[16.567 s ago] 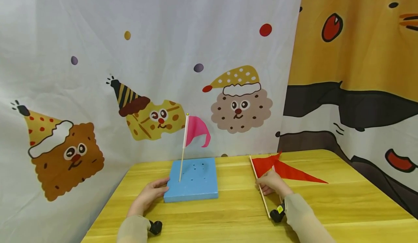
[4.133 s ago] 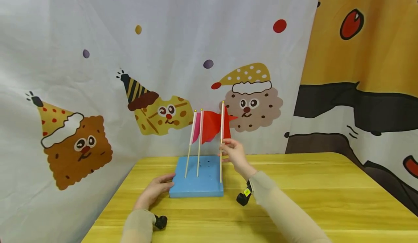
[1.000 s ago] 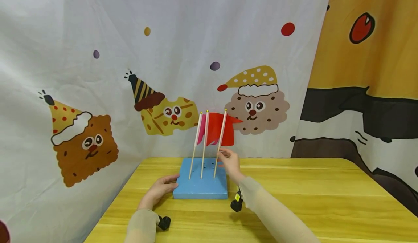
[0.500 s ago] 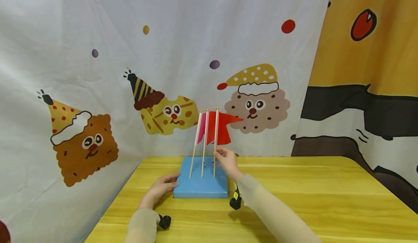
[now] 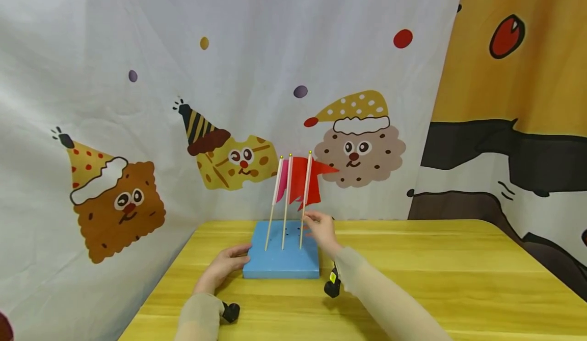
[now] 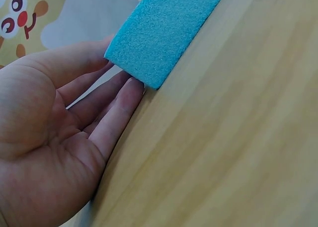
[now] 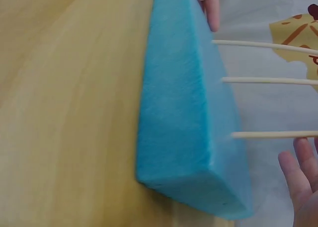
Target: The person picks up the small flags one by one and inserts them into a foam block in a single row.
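A blue foam block (image 5: 281, 263) lies on the yellow table (image 5: 435, 269). Three flags stand in it side by side: a pink flag (image 5: 282, 180), a red flag (image 5: 296, 180) and another red flag (image 5: 316, 178) on the rightmost stick (image 5: 303, 224). My right hand (image 5: 318, 227) hovers just right of that stick. In the right wrist view its fingers (image 7: 300, 180) are straight and apart from the stick (image 7: 273, 134). My left hand (image 5: 224, 265) lies flat, fingers (image 6: 117, 113) against the block's left edge (image 6: 164, 33).
A printed cartoon curtain (image 5: 137, 101) hangs close behind the block and along the table's left side. An orange and black curtain (image 5: 513, 127) hangs at the right. The table surface stretches to the right and toward me.
The rightmost red flag's stick swung from leaning right to nearly upright. My right hand stayed beside it; my left hand has not moved.
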The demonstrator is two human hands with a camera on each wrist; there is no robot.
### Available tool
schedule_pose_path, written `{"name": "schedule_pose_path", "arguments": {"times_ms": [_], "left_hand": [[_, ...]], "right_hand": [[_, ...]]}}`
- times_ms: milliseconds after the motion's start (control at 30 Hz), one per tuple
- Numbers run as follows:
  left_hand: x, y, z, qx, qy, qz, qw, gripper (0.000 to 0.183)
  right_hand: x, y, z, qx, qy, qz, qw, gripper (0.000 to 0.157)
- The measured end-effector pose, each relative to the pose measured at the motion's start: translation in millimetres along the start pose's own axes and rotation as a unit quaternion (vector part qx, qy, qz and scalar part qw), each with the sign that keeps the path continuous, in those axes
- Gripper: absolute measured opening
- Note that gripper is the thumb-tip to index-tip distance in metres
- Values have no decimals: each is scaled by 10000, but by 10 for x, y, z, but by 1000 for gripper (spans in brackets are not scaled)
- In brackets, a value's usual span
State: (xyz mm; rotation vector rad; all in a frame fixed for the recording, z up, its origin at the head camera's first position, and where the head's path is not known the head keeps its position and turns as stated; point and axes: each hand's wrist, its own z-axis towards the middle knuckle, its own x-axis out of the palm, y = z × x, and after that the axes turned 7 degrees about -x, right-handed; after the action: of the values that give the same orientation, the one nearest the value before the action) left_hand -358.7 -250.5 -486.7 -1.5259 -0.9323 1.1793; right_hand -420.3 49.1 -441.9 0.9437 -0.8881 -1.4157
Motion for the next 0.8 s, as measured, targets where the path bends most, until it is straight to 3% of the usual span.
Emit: {"name": "schedule_pose_path", "arguments": {"times_ms": [467,633,800], "left_hand": [[-12,9,9,-110,-20,-10,9999,52],[-36,-8,9,-120,-39,-3,9999,52],[-34,-35,21,-167,-70,18,9998,53]], "right_hand": [[-204,-40,-48,55,-30,233,9997,26],[-478,-56,-3,-3,-35,50,10000,27],[-882,-71,13,23,-82,-271,9996,30]]}}
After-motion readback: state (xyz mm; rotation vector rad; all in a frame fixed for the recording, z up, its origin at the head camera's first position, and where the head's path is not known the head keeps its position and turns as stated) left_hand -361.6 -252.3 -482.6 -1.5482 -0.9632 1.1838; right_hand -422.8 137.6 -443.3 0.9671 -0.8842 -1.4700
